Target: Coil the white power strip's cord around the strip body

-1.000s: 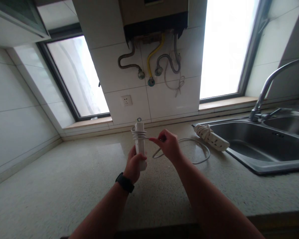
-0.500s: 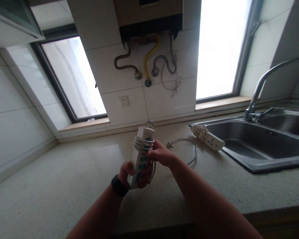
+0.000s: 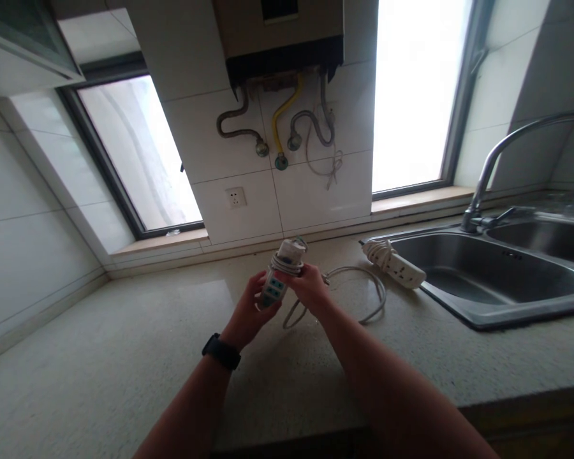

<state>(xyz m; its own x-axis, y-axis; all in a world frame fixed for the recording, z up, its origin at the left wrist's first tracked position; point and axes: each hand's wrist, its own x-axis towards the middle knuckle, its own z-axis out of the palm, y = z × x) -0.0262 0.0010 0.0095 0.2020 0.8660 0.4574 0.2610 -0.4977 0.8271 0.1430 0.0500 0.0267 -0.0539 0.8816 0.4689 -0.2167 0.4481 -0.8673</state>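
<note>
A white power strip (image 3: 273,288) with blue-green sockets is held up over the counter, tilted, its far end pointing toward the wall. My left hand (image 3: 253,309) grips its near end, thumb and fingers on opposite sides. Several turns of grey-white cord (image 3: 287,264) circle its far part. My right hand (image 3: 309,285) is closed at the wound turns, pressing on the cord and the strip's right side; some fingers are hidden. From there a loose length of cord (image 3: 377,287) loops over the counter, its plug partly hidden behind my right hand.
Another white power strip (image 3: 395,264), wrapped in its own cord, rests against the rim of the steel sink (image 3: 469,312). A faucet (image 3: 483,172) arches over the sink. The stone counter (image 3: 100,357) runs to a tiled wall with a socket (image 3: 236,197) and a water heater (image 3: 287,38) above.
The power strip has turned and tipped farther away, its near end lifted. My left hand has shifted its hold along the side. The loose cord has slid a little across the counter.
</note>
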